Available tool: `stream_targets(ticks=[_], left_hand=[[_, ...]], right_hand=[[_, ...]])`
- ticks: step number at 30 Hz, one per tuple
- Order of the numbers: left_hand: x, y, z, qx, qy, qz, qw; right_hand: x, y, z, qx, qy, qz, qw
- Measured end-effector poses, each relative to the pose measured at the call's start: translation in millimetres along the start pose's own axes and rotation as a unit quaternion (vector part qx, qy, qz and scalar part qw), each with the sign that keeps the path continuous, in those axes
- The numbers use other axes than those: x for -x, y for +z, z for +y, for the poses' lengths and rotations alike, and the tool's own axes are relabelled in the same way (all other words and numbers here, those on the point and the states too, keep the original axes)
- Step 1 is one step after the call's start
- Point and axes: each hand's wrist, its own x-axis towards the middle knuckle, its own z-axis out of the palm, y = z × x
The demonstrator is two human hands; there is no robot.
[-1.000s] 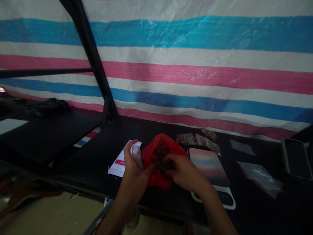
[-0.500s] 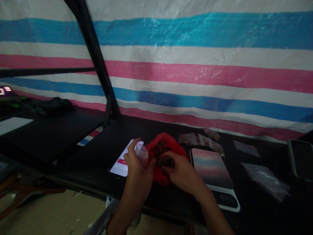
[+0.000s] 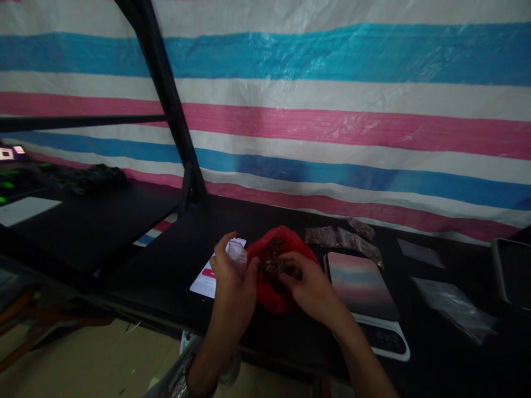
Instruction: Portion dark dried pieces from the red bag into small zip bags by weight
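A red plastic bag (image 3: 292, 239) lies spread open on the black table, with small dark brown dried pieces (image 3: 272, 250) inside. My left hand (image 3: 232, 276) grips a small clear plastic bag (image 3: 237, 254) at the left side of the red bag. Over the red bag, my right hand (image 3: 309, 279) has its fingers closed around some of the brown pieces; their exact kind is too dark to tell. Just right of that hand sits a digital scale (image 3: 360, 282) with a shiny plate. Behind my left hand, a white printed card or screen (image 3: 203, 283) is partly covered.
Several filled zip bags (image 3: 342, 239) lie behind the scale. Flat clear bags (image 3: 452, 304) rest to its right, near a dark-screened device (image 3: 514, 271) at the edge. A black frame post (image 3: 166, 94) rises at left, before a striped plastic sheet (image 3: 332, 132).
My right hand has lifted slightly and turned, with its fingers now showing brown pieces between them. My left thumb has shifted away from the right fingers. The view has moved a little.
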Motion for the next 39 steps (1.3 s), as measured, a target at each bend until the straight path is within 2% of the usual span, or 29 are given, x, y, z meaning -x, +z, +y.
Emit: stream_targets(ticks=[4, 7, 9, 11, 17, 21, 24, 30, 36, 39], left_hand=[[-5, -0.9, -14, -0.01, 0.029, 0.006, 1.0], [-8, -4.0, -15, 0.01, 0.027, -0.002, 1.0], [-9, -7.1, -11, -0.038, 0.01, 0.016, 0.999], [-10, -9.6, -6, -0.12, 0.024, 0.016, 0.992], [-5, -4.6, 2, -0.227, 0.134, -0.091, 0.96], [2, 2.3, 10, -0.264, 0.16, -0.12, 0.944], [5, 6.5, 16, -0.271, 0.189, -0.14, 0.933], [7, 13.6, 23, -0.264, 0.238, -0.19, 0.915], [12, 12.1, 36, -0.171, 0.217, -0.271, 0.922], [10, 10.4, 40, -0.129, 0.192, -0.285, 0.93]], right_hand=[[-6, -1, 5, -0.057, -0.002, 0.031, 0.998], [-7, -6, 6, -0.063, -0.005, 0.053, 0.997], [-8, -10, 5, -0.065, -0.009, 0.06, 0.996], [-7, -15, 3, -0.071, -0.014, 0.066, 0.995], [4, -32, -15, -0.112, -0.048, 0.054, 0.991], [16, -39, -27, -0.041, -0.056, 0.037, 0.997], [23, -42, -32, 0.008, -0.051, 0.02, 0.998], [29, -50, -30, 0.083, -0.053, 0.023, 0.995], [30, -57, -27, 0.133, -0.064, 0.058, 0.987], [30, -59, -27, 0.141, -0.068, 0.067, 0.985]])
